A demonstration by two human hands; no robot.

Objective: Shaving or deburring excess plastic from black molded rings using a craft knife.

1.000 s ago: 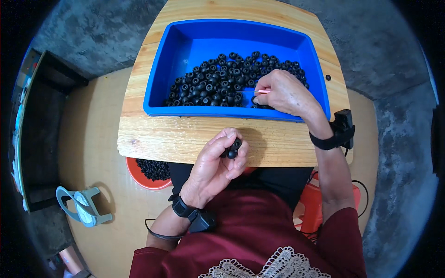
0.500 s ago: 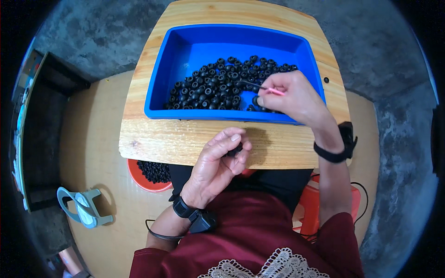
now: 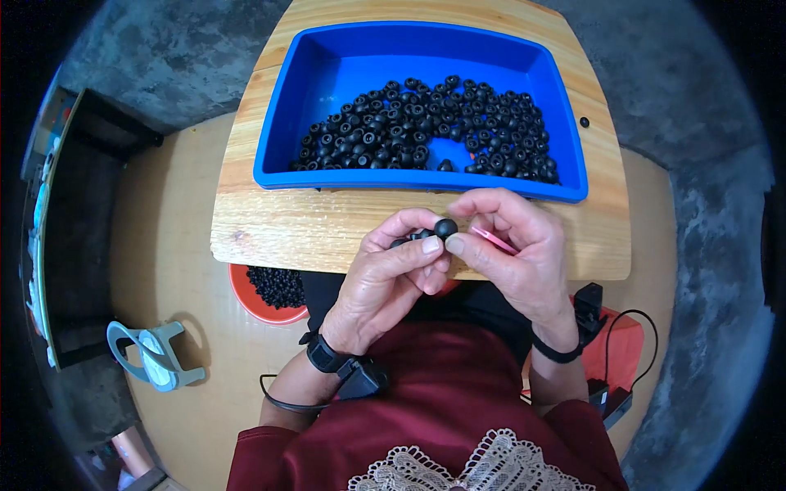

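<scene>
My left hand (image 3: 393,262) is closed around several black rubber pieces, with one round black rubber piece (image 3: 445,228) showing at its fingertips. Close against it, my right hand (image 3: 520,250) has its thumb and index finger by that same piece. A slim pink-handled tool (image 3: 495,240) is held in the right hand's fingers; its dark tip is hidden. Both hands are over the near edge of the wooden table (image 3: 270,225). Beyond them stands a blue tray (image 3: 368,182) with a heap of black rubber pieces (image 3: 360,131), knob-shaped with hollow ends.
One loose black piece (image 3: 584,122) lies on the table right of the tray. Below the table's left edge, an orange-red basin (image 3: 243,290) holds small black parts. A grey-green stool-like object (image 3: 155,356) is on the floor at left. A red stool (image 3: 620,352) with cables is at right.
My right hand has come back from the tray to my left hand, bringing the pink-handled tool. A black piece now shows between the two hands. The whole view has shifted slightly.
</scene>
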